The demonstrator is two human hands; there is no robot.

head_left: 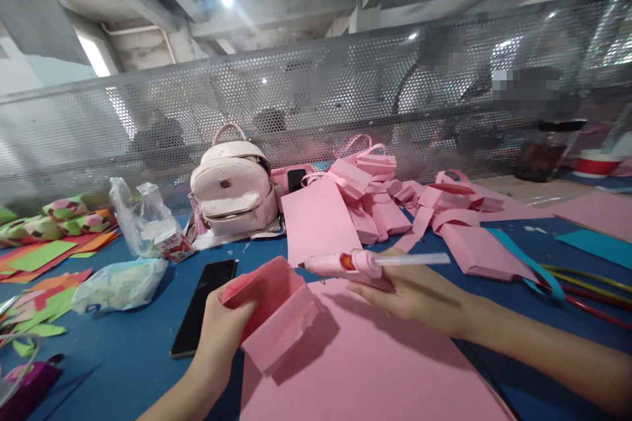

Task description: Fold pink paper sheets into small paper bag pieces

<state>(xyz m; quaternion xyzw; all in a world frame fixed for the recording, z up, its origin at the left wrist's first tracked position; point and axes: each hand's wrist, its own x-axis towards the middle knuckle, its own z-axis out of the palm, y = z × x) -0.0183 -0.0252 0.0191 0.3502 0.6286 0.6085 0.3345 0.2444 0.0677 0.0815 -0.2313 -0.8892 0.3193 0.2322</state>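
Observation:
My left hand (pixel 224 322) grips a folded pink paper box (pixel 284 322) by its left wall, thumb inside the opening. The box is tilted, and its right rim looks uneven. In my right hand (pixel 409 293) is a pink hot glue gun (pixel 340 264), its dark nozzle pointing left just above the box. A clear glue stick (pixel 417 258) sticks out of the gun's back end. Beneath both hands lies a large pink paper sheet (pixel 380 368). The fingers of my right hand are partly hidden behind the gun.
A black phone (pixel 205 306) lies left of my left hand. Behind stand a cream backpack (pixel 234 187) and a heap of pink paper bags (pixel 375 197). Coloured paper scraps (pixel 47 256) and a plastic packet (pixel 121 284) lie left. A perforated metal screen (pixel 316 99) closes off the back.

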